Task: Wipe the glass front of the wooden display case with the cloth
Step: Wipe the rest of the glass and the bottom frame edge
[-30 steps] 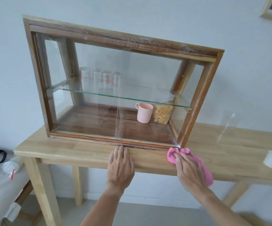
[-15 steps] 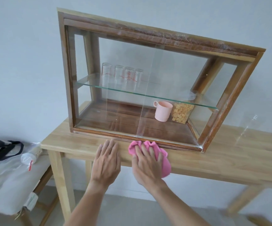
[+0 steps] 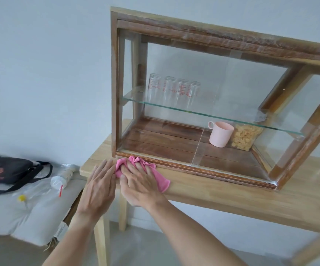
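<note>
The wooden display case point(image 3: 222, 35) stands on a light wooden table point(image 3: 251, 204), its glass front point(image 3: 174, 135) facing me. My right hand point(image 3: 140, 183) presses a pink cloth point(image 3: 161, 179) flat on the table, right against the case's bottom rail near its left corner. Flat on the tabletop just left of the cloth lies my left hand point(image 3: 99, 189), fingers spread, holding nothing. Inside the case are several clear glasses point(image 3: 174, 91) on a glass shelf, and a pink mug point(image 3: 220, 133) and a jar of cereal point(image 3: 245, 137) on the floor.
To the left, lower down, a cushioned bench point(image 3: 21, 214) carries a black bag point(image 3: 5, 169) and a white spray bottle point(image 3: 61, 179). A plain wall is behind. The table's left edge is next to my left hand.
My right hand has slid the pink cloth leftward along the case's bottom rail, from the right corner to near the left corner. My left hand also shifted left along the table edge.
</note>
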`<state>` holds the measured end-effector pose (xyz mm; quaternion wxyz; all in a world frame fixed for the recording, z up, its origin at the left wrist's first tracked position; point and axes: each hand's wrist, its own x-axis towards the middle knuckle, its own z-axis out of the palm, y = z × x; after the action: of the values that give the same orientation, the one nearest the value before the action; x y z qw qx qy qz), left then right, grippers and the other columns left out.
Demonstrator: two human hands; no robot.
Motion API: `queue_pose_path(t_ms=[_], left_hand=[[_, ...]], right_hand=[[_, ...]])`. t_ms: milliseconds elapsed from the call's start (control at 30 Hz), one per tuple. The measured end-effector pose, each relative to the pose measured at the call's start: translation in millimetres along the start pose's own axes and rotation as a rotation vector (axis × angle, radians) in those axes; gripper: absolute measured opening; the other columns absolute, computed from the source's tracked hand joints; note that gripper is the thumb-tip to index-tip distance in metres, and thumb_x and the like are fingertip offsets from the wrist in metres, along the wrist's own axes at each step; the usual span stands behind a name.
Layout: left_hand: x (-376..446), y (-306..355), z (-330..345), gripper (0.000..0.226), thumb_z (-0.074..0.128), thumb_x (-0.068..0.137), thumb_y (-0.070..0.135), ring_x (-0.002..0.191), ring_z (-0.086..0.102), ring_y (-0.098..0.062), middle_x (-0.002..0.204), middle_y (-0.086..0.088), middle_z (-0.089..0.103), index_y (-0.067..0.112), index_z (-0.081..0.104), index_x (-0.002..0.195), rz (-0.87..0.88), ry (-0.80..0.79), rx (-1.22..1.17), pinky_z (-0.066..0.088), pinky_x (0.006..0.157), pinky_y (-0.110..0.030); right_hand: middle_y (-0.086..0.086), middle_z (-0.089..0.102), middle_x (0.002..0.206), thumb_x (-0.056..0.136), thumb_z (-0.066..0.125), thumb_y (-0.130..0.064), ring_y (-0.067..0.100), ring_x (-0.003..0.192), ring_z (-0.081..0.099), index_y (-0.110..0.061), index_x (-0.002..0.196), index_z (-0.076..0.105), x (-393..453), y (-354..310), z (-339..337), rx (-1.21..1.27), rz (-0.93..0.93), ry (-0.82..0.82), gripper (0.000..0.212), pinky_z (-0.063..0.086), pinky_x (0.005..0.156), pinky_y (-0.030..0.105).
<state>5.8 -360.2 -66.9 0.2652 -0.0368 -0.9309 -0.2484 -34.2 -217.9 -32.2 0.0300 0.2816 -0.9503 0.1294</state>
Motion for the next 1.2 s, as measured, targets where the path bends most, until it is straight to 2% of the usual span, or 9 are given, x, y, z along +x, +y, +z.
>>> queue_pose_path(t_ms=[133, 267, 367, 467, 533, 667, 900, 1100, 1200], left_hand=[[-0.6, -29.9, -13.0, 0.052, 0.029, 0.100, 0.024, 0.142, 0.043, -0.029, 0.144, -0.015, 0.055, 0.001, 0.053, 0.141, -0.043, 0.062, -0.015, 0.030, 0.120, -0.045], [-2.4, -49.8, -23.6, 0.047, 0.034, 0.103, 0.019, 0.147, 0.035, -0.028, 0.150, -0.017, 0.048, 0.005, 0.047, 0.146, -0.147, 0.064, -0.027, 0.028, 0.122, -0.049], [-5.5, -51.9, -29.2, 0.040, 0.042, 0.103, 0.009, 0.144, 0.040, -0.033, 0.144, -0.021, 0.053, 0.005, 0.055, 0.140, -0.235, 0.102, -0.021, 0.031, 0.120, -0.046], [-9.5, -42.3, -32.4, 0.040, 0.042, 0.100, 0.026, 0.121, 0.057, -0.038, 0.122, -0.016, 0.067, 0.005, 0.068, 0.121, -0.155, 0.132, 0.121, 0.042, 0.106, -0.047], [-12.7, -31.3, -29.6, 0.035, 0.053, 0.095, 0.033, 0.108, 0.057, -0.038, 0.111, -0.012, 0.069, 0.008, 0.074, 0.109, -0.189, 0.182, 0.170, 0.045, 0.095, -0.051], [-7.9, 6.4, -11.2, 0.010, 0.074, 0.086, 0.015, 0.096, 0.058, -0.039, 0.097, -0.009, 0.067, 0.011, 0.076, 0.094, -0.226, 0.186, 0.099, 0.049, 0.084, -0.054], [3.5, 111.5, 36.6, 0.013, 0.063, 0.087, 0.013, 0.080, 0.061, -0.033, 0.084, -0.006, 0.068, 0.011, 0.073, 0.078, -0.031, 0.104, -0.058, 0.053, 0.074, -0.047], [0.9, 222.4, 94.4, 0.015, 0.067, 0.089, 0.009, 0.078, 0.059, -0.033, 0.076, -0.002, 0.063, 0.016, 0.069, 0.076, 0.007, -0.055, -0.248, 0.049, 0.074, -0.042], [0.3, 272.0, 119.3, 0.019, 0.061, 0.094, 0.017, 0.079, 0.054, -0.024, 0.072, 0.012, 0.053, 0.026, 0.067, 0.077, 0.058, -0.110, -0.322, 0.047, 0.075, -0.041]], right_hand=[[-0.004, 0.012, 0.172, 0.108, 0.019, -0.034, 0.017, 0.158, 0.003, -0.023, 0.163, 0.018, 27.6, -25.0, 4.8, 0.004, -0.064, -0.069, 0.056, -0.004, 0.127, 0.045], [-0.004, 0.007, 0.173, 0.109, 0.016, -0.034, 0.017, 0.158, -0.001, -0.024, 0.164, 0.013, 46.9, -46.5, 5.1, 0.027, -0.109, -0.136, 0.056, -0.009, 0.125, 0.043], [-0.005, 0.006, 0.173, 0.110, 0.017, -0.034, 0.016, 0.159, -0.002, -0.024, 0.164, 0.014, 52.6, -53.3, 0.8, 0.024, -0.178, -0.170, 0.055, -0.007, 0.128, 0.045], [-0.004, 0.014, 0.172, 0.111, 0.023, -0.033, 0.016, 0.158, 0.004, -0.022, 0.163, 0.023, 42.4, -45.5, 0.4, 0.007, -0.247, -0.106, 0.053, -0.001, 0.128, 0.048], [-0.003, 0.019, 0.171, 0.109, 0.028, -0.031, 0.016, 0.158, 0.006, -0.022, 0.161, 0.028, 26.8, -33.8, 3.3, 0.022, -0.258, -0.039, 0.053, 0.001, 0.128, 0.048], [-0.001, 0.024, 0.170, 0.106, 0.035, -0.026, 0.017, 0.158, 0.012, -0.020, 0.160, 0.029, -8.6, 0.9, 0.4, 0.042, -0.220, 0.064, 0.055, 0.005, 0.127, 0.048], [-0.003, 0.032, 0.167, 0.108, 0.031, -0.027, 0.014, 0.157, 0.016, -0.020, 0.156, 0.039, -93.4, 95.1, -19.4, 0.017, -0.079, 0.234, 0.050, 0.010, 0.127, 0.044], [-0.014, 0.010, 0.170, 0.110, 0.022, -0.032, 0.006, 0.157, -0.008, -0.027, 0.162, 0.025, -177.4, 183.8, -45.3, -0.094, 0.083, 0.279, 0.052, -0.004, 0.127, 0.038], [-0.022, -0.002, 0.163, 0.111, 0.025, -0.033, 0.001, 0.154, -0.015, -0.032, 0.163, 0.020, -212.2, 226.0, -62.6, -0.071, 0.173, 0.255, 0.052, -0.009, 0.125, 0.033]])
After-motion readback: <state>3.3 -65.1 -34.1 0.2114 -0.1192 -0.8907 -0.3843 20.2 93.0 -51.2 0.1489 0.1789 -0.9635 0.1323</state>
